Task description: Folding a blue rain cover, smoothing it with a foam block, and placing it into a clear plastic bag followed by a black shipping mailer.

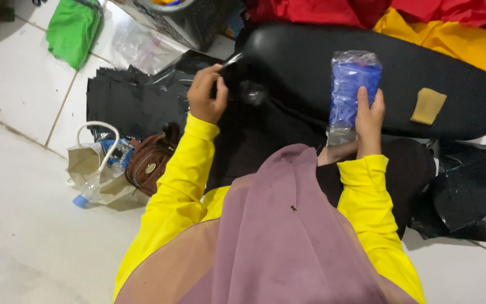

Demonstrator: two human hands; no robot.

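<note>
1. My right hand (368,115) is closed round a blue packet (351,93) in clear wrap, upright at 1 o'clock. It looks soft, light and slick; I judge a grip round the middle safest.
2. My left hand (206,95) at 11 o'clock pinches a black bag (248,90), thin and limp.
3. Beyond lies a black pad (423,67); a brown purse (150,163) sits at 9 o'clock.

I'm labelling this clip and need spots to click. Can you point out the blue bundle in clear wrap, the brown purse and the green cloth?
blue bundle in clear wrap (351,84): head view, on its upper blue part.
brown purse (148,164): head view, on its front flap.
green cloth (73,31): head view, on its middle.
</note>
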